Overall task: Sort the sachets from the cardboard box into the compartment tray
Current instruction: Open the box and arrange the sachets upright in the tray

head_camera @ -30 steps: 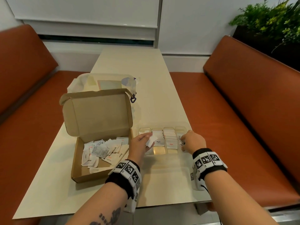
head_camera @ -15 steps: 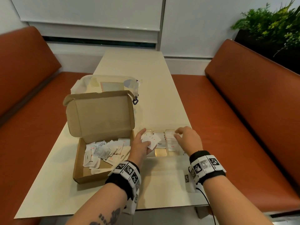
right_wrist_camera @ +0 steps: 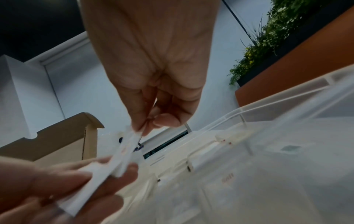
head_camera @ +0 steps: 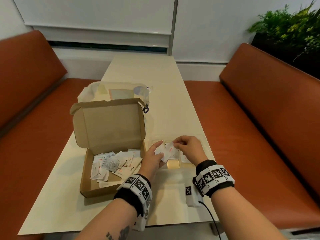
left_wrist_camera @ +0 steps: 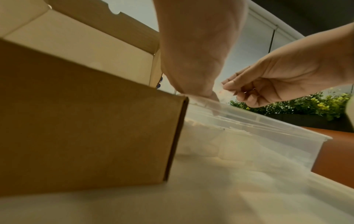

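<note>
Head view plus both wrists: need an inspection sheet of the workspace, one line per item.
Surface: cream table, bare at the far end.
Job's things: open cardboard box, loose sachets inside; clear compartment tray beside it, partly filled.
Clutter: clear zip pouch behind the box.
Grippers: left hand holds a small stack of sachets; right hand pinches one sachet from it, over the tray.
Cables: black cable from the right wrist unit.
Surroundings: orange benches, plant, window blinds.
</note>
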Available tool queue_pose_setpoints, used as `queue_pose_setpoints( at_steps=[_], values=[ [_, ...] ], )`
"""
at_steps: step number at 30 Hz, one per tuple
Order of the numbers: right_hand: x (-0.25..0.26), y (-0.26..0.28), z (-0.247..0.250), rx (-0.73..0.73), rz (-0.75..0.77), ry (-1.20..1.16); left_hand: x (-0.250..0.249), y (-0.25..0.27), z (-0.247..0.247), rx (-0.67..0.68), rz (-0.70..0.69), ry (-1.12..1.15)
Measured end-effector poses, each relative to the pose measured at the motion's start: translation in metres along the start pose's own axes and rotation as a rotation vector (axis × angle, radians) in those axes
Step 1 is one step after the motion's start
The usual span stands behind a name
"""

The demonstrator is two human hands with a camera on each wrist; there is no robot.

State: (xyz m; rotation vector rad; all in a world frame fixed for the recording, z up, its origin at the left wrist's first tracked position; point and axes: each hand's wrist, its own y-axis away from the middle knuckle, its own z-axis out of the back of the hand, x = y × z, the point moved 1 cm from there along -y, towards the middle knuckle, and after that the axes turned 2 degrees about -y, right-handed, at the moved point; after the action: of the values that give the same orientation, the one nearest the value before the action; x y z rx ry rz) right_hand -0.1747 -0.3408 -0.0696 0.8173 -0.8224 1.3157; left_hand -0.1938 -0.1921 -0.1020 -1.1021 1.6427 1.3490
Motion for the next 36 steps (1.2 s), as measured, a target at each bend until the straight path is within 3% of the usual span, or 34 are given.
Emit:
queue_pose_setpoints(
  at_steps=[3, 9, 16, 22, 28, 31, 36],
  values=[
    [0.003, -0.004, 0.007, -0.013, 0.031, 0.066, -0.003, 0.0, 0.0, -0.032, -0.005, 0.034],
    [0.011, -0.007, 0.007, 0.15, 0.057, 0.126, -0.007, -0.003, -0.001, -0.023, -0.002, -0.029],
    [0.011, -0.007, 0.0, 0.103, 0.046, 0.039, 0.001, -0.005, -0.005, -0.022, 0.014, -0.049],
    [0.003, -0.004, -0.004, 0.125, -0.007, -0.003, -0.001, -0.007, -0.006, -0.065, 0.024, 0.166],
    [0.004, -0.007, 0.003, 0.055, 0.017, -0.087, 0.0, -0.009, -0.009, -0.013, 0.006, 0.092],
    [0.006, -0.009, 0.005, 0.131, 0.033, 0.009, 0.0, -0.008, -0.011, 0.019, -0.01, 0.069],
    [-0.008, -0.016, 0.022, 0.024, 0.01, 0.357, -0.002, -0.008, -0.009, -0.023, 0.0, 0.18]
  ],
)
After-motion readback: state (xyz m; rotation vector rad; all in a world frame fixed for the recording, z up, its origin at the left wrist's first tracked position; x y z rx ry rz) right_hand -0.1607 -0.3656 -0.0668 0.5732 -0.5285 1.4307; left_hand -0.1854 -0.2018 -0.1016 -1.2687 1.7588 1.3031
